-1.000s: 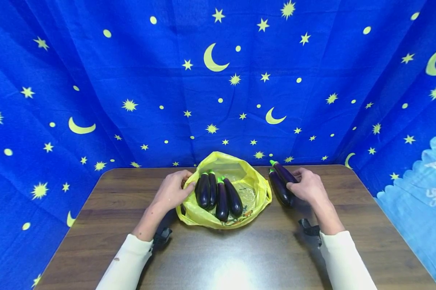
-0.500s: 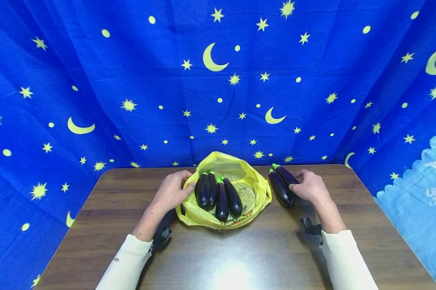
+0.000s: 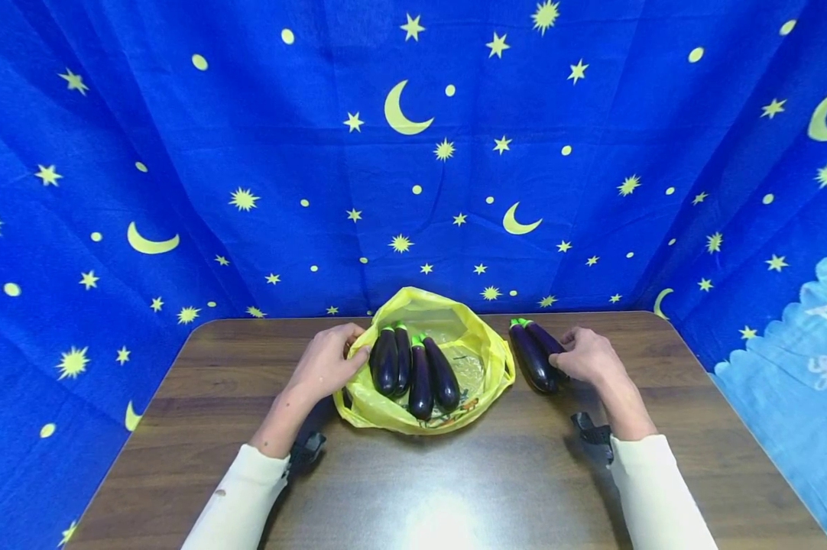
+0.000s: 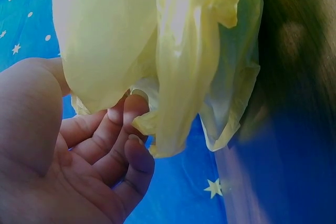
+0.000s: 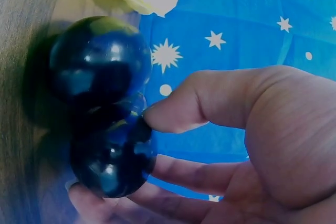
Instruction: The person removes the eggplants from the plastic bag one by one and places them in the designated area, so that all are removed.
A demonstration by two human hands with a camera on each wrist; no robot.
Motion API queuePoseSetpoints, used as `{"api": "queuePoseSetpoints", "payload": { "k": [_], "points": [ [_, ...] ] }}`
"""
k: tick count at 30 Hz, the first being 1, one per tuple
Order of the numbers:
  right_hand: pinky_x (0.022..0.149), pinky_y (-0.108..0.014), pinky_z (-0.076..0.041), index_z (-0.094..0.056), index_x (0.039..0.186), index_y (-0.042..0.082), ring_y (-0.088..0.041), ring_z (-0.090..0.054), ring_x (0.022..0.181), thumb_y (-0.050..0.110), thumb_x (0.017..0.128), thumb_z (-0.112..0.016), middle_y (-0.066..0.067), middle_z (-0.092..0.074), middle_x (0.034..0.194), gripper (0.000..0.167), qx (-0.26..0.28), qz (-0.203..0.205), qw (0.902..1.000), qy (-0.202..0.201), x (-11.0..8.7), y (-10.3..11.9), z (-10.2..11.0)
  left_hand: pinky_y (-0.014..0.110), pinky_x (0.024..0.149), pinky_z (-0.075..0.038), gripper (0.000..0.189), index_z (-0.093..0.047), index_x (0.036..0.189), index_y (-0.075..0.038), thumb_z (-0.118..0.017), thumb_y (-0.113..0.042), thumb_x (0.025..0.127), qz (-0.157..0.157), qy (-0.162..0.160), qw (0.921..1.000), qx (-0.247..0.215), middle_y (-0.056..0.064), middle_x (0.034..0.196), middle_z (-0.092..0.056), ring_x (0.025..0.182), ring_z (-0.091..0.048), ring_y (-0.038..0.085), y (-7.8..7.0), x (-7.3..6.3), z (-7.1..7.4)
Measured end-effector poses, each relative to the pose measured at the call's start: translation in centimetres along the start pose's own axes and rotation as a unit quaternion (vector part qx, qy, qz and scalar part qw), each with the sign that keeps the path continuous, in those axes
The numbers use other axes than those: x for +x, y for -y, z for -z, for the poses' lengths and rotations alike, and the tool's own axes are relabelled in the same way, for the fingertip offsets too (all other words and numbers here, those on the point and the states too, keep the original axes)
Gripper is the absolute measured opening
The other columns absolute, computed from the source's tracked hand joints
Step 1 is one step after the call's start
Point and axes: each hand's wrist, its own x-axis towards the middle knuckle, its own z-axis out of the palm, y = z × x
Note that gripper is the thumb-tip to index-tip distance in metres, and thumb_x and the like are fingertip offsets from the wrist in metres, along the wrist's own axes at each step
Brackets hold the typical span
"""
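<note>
On the brown wood-grain table (image 3: 427,477) gapes a crinkled, translucent yellow plastic bag (image 3: 420,305), its left edge pinched by the curled fingers of my left hand (image 3: 327,363). My right hand (image 3: 588,357) wraps round the outer of two glossy, plump, deep-purple, green-capped eggplants (image 3: 533,359) right of the bag; four matching eggplants (image 3: 421,386) lie inside.

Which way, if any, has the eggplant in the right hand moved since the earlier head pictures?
Yes: the held eggplant has moved down the head picture; its green stem, at first above the table's far edge, now shows just below it.
</note>
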Motion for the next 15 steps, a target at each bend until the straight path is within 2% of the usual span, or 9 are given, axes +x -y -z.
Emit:
{"api": "queuePoseSetpoints", "payload": {
  "k": [6, 15],
  "points": [
    [0.096, -0.062, -0.050, -0.060, 0.128, -0.013, -0.055, -0.061, 0.117, 0.025, 0.090, -0.074, -0.040, -0.062, 0.127, 0.056, -0.021, -0.003, 0.9997, 0.010, 0.09, 0.00, 0.01, 0.034, 0.066, -0.045, 0.013, -0.074, 0.105, -0.009, -0.073, -0.016, 0.094, -0.003, 0.000, 1.0000, 0.005, -0.001, 0.087, -0.067, 0.073, -0.055, 0.014, 0.08, 0.03, -0.04],
    [0.091, -0.057, -0.053, -0.062, 0.125, -0.013, -0.049, -0.066, 0.110, 0.024, 0.089, -0.074, -0.035, -0.067, 0.121, 0.053, -0.021, 0.004, 0.9997, 0.010, 0.31, -0.15, -0.23, 0.034, 0.064, -0.043, 0.010, -0.074, 0.103, -0.010, -0.074, -0.017, 0.095, -0.007, 0.000, 1.0000, 0.004, -0.003, 0.082, -0.064, 0.070, -0.054, 0.014, 0.19, 0.06, -0.11]
  ]
}}
